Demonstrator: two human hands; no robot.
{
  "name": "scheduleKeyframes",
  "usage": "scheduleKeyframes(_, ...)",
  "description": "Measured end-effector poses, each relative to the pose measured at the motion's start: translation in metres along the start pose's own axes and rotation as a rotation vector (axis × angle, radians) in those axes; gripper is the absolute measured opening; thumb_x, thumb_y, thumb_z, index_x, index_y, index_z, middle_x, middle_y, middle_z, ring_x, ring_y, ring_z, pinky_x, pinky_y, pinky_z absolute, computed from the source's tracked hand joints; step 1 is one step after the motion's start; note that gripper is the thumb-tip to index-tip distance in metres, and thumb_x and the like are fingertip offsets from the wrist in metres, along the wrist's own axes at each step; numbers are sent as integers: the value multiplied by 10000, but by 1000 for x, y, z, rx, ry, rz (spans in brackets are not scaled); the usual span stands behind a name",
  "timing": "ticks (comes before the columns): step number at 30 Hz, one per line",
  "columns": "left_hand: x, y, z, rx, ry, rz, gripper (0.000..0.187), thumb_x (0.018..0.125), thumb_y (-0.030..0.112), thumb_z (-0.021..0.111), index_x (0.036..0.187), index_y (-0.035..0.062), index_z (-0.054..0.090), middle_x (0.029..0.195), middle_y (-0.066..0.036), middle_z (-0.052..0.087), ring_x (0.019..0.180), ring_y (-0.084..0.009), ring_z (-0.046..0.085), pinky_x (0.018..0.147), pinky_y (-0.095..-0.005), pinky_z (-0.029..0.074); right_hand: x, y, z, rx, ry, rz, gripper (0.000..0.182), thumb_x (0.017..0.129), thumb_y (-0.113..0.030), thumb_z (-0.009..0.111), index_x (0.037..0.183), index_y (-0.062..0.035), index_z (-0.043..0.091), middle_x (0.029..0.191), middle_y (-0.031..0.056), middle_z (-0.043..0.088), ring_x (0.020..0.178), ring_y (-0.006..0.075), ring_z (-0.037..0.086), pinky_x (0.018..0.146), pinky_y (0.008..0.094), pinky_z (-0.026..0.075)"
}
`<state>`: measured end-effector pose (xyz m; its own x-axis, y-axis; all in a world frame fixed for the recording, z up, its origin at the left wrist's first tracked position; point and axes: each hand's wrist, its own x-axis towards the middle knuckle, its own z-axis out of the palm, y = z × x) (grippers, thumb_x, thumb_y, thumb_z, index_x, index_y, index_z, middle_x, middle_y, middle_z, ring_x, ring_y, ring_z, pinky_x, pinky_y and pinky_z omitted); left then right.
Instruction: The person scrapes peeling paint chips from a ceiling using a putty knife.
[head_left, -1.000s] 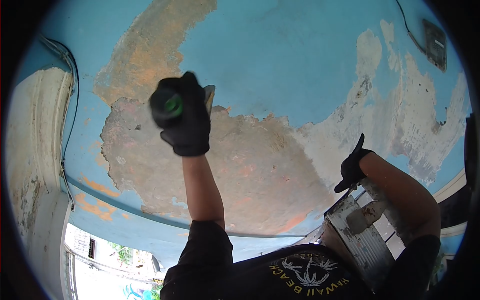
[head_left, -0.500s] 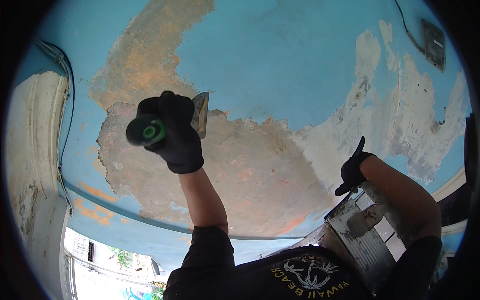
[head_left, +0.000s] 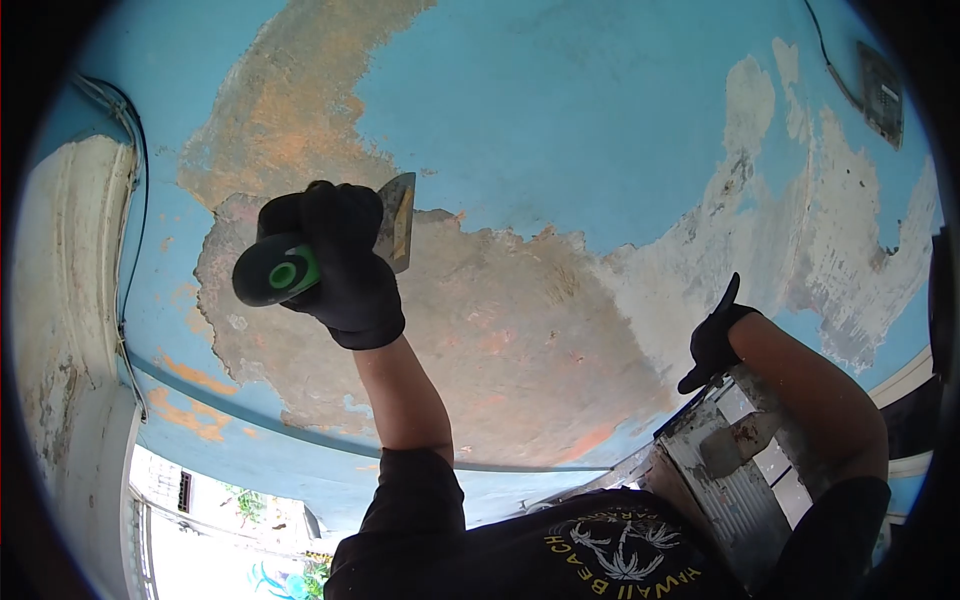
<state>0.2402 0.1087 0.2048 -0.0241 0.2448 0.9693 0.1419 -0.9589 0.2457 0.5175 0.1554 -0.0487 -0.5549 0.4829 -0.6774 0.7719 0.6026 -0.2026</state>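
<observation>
The scraper [head_left: 398, 225] in the left hand [head_left: 345, 260] shifted leftward; shirt [head_left: 500, 550] reads "HAWAII BEACH".

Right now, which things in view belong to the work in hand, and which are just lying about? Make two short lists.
Work in hand:
scraper, blade near the wall
gloved left hand, gripping its handle
patchy wall

Apparently just about:
black cable
flat grey box

Unclear: ribbed metal piece near the right hand.

Black-green scraper [head_left: 397, 225] tilted, blade streaked; metal plate [head_left: 738, 508] grimy.
</observation>
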Motion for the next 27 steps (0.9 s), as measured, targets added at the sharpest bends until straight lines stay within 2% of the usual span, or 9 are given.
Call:
scheduleKeyframes(2,1,-12,5,206,205,-25,80,911,46,678,941,53,604,822,-15,627,750,-109,619,670,-275,508,6,1,3,-72,-17,2,882,827,-839,411,824,-23,745,873,179,699,903,342,667,892,472,481)
scheduleKeyframes(6,-2,-8,-3,134,-47,40,63,918,36,656,956,37,606,848,-18,636,752,-115,629,668,-274,508,2,0,1,-53,-14,-9,892,834,-839,395,830,-19,746,881,185,700,911,348,666,899,476,478)
scheduleKeyframes(9,1,-26,-10,141,31,22,70,907,18,661,931,50,604,857,-31,634,770,-119,630,665,-280,509,4,1,2,-58,0,-16,890,839,-835,391,834,-20,748,889,182,702,914,351,667,897,479,479)
scheduleKeyframes(12,4,-21,-6,462,29,73,97,903,-11,648,916,65,588,829,-42,617,748,-122,614,643,-283,507,4,2,-3,-9,-82,12,860,725,-858,527,944,-63,771,996,168,729,993,315,678,927,423,495)
scheduleKeyframes(16,5,-7,-3,-300,-86,-57,100,891,57,690,906,66,591,821,-25,609,724,-108,599,656,-295,493,10,5,1,-6,-33,34,856,725,-860,529,926,-65,773,979,159,732,983,313,681,923,419,497)
scheduleKeyframes(18,3,-32,2,458,147,31,108,912,23,645,891,67,549,788,-45,606,689,-123,590,618,-295,489,8,1,2,-11,-66,11,856,724,-859,531,920,-62,773,976,157,733,981,312,682,921,418,497)
scheduleKeyframes(19,-1,-15,16,474,94,-57,99,925,13,620,887,66,544,767,-45,605,661,-127,588,614,-293,487,4,-1,2,-26,-47,2,842,782,-838,477,884,-54,766,941,164,720,955,325,675,918,442,485)
scheduleKeyframes(24,0,-10,-2,-161,-59,1,112,901,17,661,850,51,568,767,-37,613,668,-103,605,627,-277,488,-2,0,4,3,26,-16,841,832,-821,432,849,-47,758,885,166,707,916,339,671,910,470,474)
scheduleKeyframes(27,-2,-17,-3,480,30,107,112,905,3,656,958,59,575,839,-48,624,722,-123,632,636,-279,491,0,0,-2,-33,-31,-1,846,827,-828,429,858,-50,759,896,162,710,924,337,672,913,468,474)
